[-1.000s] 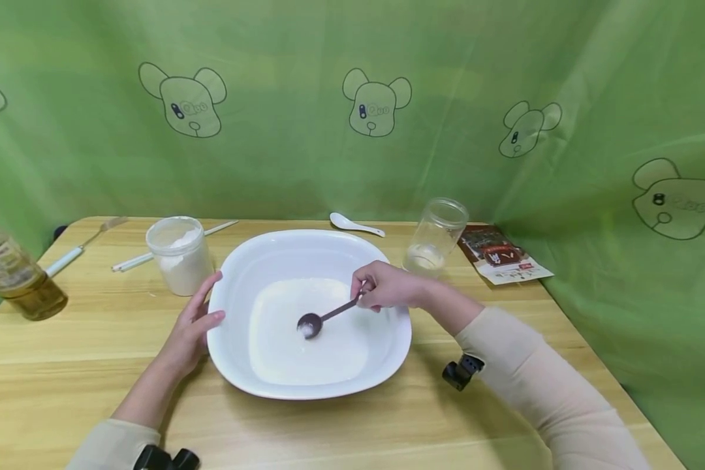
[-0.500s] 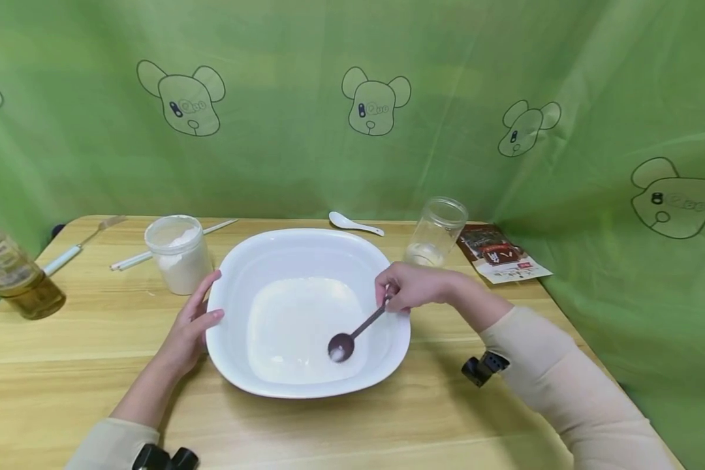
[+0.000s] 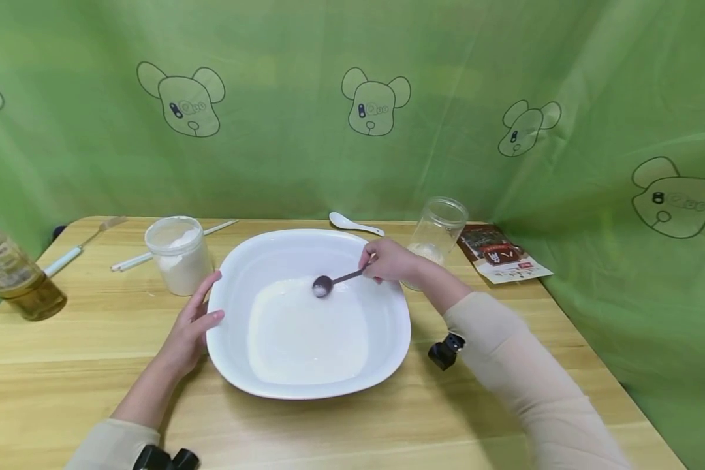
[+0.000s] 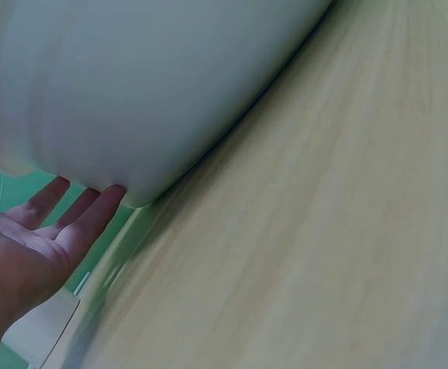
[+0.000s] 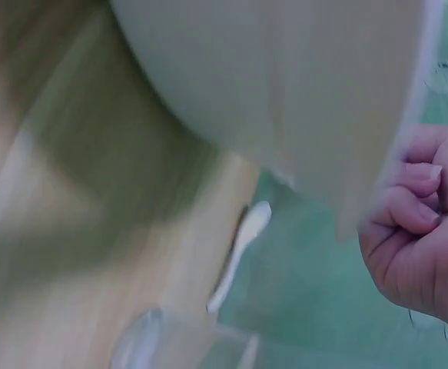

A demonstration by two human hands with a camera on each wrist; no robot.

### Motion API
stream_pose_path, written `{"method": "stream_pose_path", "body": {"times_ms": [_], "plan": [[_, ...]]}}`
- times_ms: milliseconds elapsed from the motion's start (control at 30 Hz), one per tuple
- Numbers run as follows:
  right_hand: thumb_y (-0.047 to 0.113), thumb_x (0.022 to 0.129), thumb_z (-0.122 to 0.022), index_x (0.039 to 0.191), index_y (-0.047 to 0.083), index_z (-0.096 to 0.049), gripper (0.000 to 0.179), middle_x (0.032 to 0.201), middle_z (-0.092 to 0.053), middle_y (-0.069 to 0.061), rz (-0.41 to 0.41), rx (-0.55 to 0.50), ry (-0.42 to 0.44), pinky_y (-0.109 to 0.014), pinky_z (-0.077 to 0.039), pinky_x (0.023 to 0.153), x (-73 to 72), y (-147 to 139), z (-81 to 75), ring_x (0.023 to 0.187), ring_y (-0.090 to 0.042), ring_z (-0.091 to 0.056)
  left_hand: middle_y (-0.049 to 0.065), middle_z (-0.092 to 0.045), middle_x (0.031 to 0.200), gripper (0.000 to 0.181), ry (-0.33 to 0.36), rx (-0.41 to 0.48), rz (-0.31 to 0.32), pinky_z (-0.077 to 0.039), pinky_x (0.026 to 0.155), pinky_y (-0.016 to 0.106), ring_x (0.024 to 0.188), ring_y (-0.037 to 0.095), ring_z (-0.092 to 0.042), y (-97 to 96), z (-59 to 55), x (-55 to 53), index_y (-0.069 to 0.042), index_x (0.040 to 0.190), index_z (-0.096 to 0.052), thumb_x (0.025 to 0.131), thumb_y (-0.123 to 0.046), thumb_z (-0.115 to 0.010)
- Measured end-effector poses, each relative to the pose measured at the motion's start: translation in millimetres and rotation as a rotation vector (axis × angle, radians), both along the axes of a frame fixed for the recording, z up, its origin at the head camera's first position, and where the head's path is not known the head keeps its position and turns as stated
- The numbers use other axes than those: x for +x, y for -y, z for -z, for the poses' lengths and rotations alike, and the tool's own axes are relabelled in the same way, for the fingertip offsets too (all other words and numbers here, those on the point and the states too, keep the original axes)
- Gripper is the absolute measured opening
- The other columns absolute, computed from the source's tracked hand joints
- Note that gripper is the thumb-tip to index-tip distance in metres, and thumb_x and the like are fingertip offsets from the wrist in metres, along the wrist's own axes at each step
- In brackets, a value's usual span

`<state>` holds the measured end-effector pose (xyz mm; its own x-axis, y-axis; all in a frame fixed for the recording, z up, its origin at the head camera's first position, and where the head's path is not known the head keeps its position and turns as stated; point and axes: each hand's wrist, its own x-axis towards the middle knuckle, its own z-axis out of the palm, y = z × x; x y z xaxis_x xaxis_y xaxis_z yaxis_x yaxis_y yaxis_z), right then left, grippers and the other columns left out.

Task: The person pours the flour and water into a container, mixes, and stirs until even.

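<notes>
Spillage is the likeliest trouble, I'd judge: the big white basin (image 3: 296, 251) seems to hold a pale liquid (image 3: 305, 339), and a brisk sweep of the brown spoon (image 3: 323, 286) could flick drops over the rim onto the table (image 3: 258, 434). If the left hand (image 3: 189, 326) pressed unevenly, the basin might slide or rock. A wide swing of the right hand (image 3: 390, 261) could knock the clear jar (image 3: 437, 228) standing close beyond it, and a slack pinch might drop the spoon in.

As for where things lie, the spoon is in the right hand, the end of its handle pinched by thumb and curled fingers. Its round scoop reaches leftward inside the basin, toward the far side, with a little white in it; I can't tell whether it dips or hovers. The left hand is spread, fingers fairly straight, touching the basin's left side. Just past its fingertips, 1 jar of white powder (image 3: 183, 264) stands on the table.
</notes>
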<state>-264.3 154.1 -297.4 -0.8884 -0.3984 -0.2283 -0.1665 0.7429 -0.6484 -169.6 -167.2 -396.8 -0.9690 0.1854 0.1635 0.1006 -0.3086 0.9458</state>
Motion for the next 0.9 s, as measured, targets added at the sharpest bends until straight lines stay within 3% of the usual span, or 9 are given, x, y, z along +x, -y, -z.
{"method": "stream_pose_path", "body": {"times_ms": [200, 467, 633, 767, 900], "plan": [[-0.003, 0.073, -0.056, 0.081, 0.001, -0.058, 0.009, 0.051, -0.05, -0.005, -0.062, -0.068, -0.009, -0.018, -0.03, 0.041, 1.2, 29.4, 14.7, 0.044, -0.012, -0.042, 0.012, -0.04, 0.115, 0.057, 0.006, -0.008, 0.01, -0.051, 0.065, 0.037, 0.089, 0.018, -0.055, -0.7, 0.9, -0.3, -0.021, 0.135, -0.025, 0.084, -0.003, -0.043], [-0.006, 0.075, -0.055, 0.081, 0.0, -0.057, 0.008, 0.048, -0.047, -0.004, -0.209, -0.182, 0.13, -0.018, -0.028, 0.042, 16.2, 49.7, 24.4, 0.045, -0.014, -0.041, 0.011, -0.039, 0.117, 0.057, -0.003, -0.005, -0.003, -0.051, 0.066, 0.035, 0.091, 0.018, -0.054, -0.2, 0.4, 0.4, -0.02, 0.135, -0.025, 0.084, -0.004, -0.043], [-0.006, 0.075, -0.055, 0.081, 0.001, -0.057, 0.009, 0.048, -0.046, -0.004, -0.327, -0.149, 0.224, -0.018, -0.027, 0.041, 30.6, 41.9, 18.2, 0.043, -0.012, -0.038, 0.01, -0.041, 0.115, 0.057, -0.007, 0.005, 0.005, -0.052, 0.065, 0.035, 0.09, 0.018, -0.055, -0.2, 0.6, 0.7, -0.02, 0.135, -0.026, 0.084, -0.002, -0.042], [-0.006, 0.074, -0.055, 0.08, 0.002, -0.058, 0.01, 0.048, -0.045, -0.003, -0.43, -0.088, 0.25, -0.017, -0.028, 0.041, 39.2, 25.0, 9.2, 0.043, -0.009, -0.038, 0.011, -0.042, 0.114, 0.056, -0.007, 0.007, 0.004, -0.052, 0.064, 0.036, 0.088, 0.018, -0.056, -0.3, -0.1, 0.6, -0.02, 0.135, -0.026, 0.084, -0.002, -0.042], [-0.007, 0.072, -0.055, 0.078, 0.002, -0.058, 0.01, 0.049, -0.045, -0.002, -0.448, -0.023, 0.24, -0.017, -0.032, 0.041, 41.3, 3.2, -2.5, 0.043, -0.009, -0.04, 0.012, -0.042, 0.114, 0.056, -0.007, 0.003, 0.005, -0.052, 0.064, 0.036, 0.088, 0.018, -0.055, -0.2, -0.4, 0.5, -0.02, 0.135, -0.026, 0.084, -0.002, -0.042]]}}
